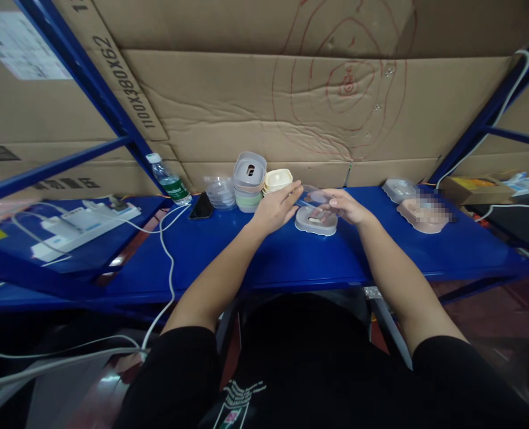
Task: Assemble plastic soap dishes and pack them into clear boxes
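A clear plastic lid (313, 195) is held tilted between my two hands. My left hand (277, 208) has its fingers stretched along the lid's left edge, with the thumb below. My right hand (348, 206) pinches the right edge between thumb and fingers. Directly beneath sits a shallow greyish-pink plastic container (317, 221) on the blue tabletop, with a small pale rectangular mark or piece in its middle. Whether lid and container touch is hard to make out. Behind my left hand, cream containers (277, 177) are stacked, partly hidden by my fingers.
Left of these stand a stack of grey and green containers (250, 179), clear lids (221, 192), a phone (201, 206) and a water bottle (170, 180). At right lie a clear-topped container (399, 190) and a pink one (419, 215), partly pixelated. A white cable (170, 262) crosses the table's left side.
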The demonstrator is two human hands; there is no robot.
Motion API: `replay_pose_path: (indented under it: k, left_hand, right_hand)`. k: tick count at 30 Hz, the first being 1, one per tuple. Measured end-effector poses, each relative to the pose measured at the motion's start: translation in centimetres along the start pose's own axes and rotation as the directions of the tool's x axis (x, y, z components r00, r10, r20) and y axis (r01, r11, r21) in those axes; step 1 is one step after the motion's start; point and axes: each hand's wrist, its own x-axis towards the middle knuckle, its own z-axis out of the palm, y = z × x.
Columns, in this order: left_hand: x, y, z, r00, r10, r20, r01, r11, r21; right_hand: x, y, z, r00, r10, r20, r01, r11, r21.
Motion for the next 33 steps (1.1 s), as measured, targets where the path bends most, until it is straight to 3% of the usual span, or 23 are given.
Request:
replay_pose_path:
  k: [3, 6, 9, 11, 13, 16, 17, 18, 21, 25, 33]
  left_hand:
    - [0.0, 0.3, -1.0, 0.999, 0.02, 0.044, -0.02, 1.0, 0.006]
    - [0.0, 0.3, -1.6, 0.996, 0.001, 0.089, -0.001, 1.0, 0.001]
    - [0.0, -0.2, -1.9, 0.996, -0.074, 0.054, 0.071, 0.996, 0.044]
    - [-0.2, -1.2, -2.4, 0.98, -0.183, -0.083, 0.19, 0.977, 0.097]
    - [-0.7, -2.7, -3.3, 0.898, -0.319, -0.303, 0.365, 0.924, 0.111]
    - [-1.9, -5.8, -5.1, 0.68, -0.397, -0.617, 0.515, 0.857, 0.016]
    - [-2.3, -6.8, -5.6, 0.586, -0.401, -0.704, 0.535, 0.844, -0.035]
    - [-2.7, -7.8, -6.1, 0.515, -0.417, -0.749, 0.548, 0.832, -0.086]
    - [-3.8, -10.3, -6.7, 0.427, -0.521, -0.739, 0.601, 0.774, -0.199]
    - [-4.8, -11.7, -5.9, 0.376, -0.576, -0.726, 0.703, 0.688, -0.182]
    - [-4.9, -11.4, -4.0, 0.403, -0.663, -0.631, 0.799, 0.591, -0.11]
  right_hand:
    - [-0.2, -0.3, -0.2, 0.991, 0.083, 0.1, -0.094, 0.99, 0.107]
    - [-0.3, -0.4, -0.3, 0.976, 0.147, 0.163, -0.166, 0.98, 0.111]
    - [-0.1, -0.5, -0.5, 0.991, 0.118, 0.057, -0.124, 0.986, 0.114]
    - [0.2, -0.5, -0.7, 0.993, 0.055, -0.105, -0.043, 0.993, 0.113]
    - [0.5, -0.4, -1.0, 0.967, 0.002, -0.254, 0.025, 0.995, 0.101]
    - [0.8, -0.2, -1.5, 0.927, -0.018, -0.375, 0.063, 0.992, 0.108]
    - [0.9, -0.1, -1.6, 0.919, -0.015, -0.394, 0.065, 0.991, 0.114]
    - [1.0, -0.1, -1.7, 0.914, -0.013, -0.405, 0.066, 0.991, 0.116]
    - [1.0, 0.0, -1.9, 0.92, -0.021, -0.392, 0.07, 0.991, 0.111]
    - [1.0, 0.1, -1.8, 0.934, -0.027, -0.357, 0.08, 0.988, 0.134]
    - [1.1, -0.1, -0.9, 0.912, 0.047, -0.408, 0.072, 0.96, 0.27]
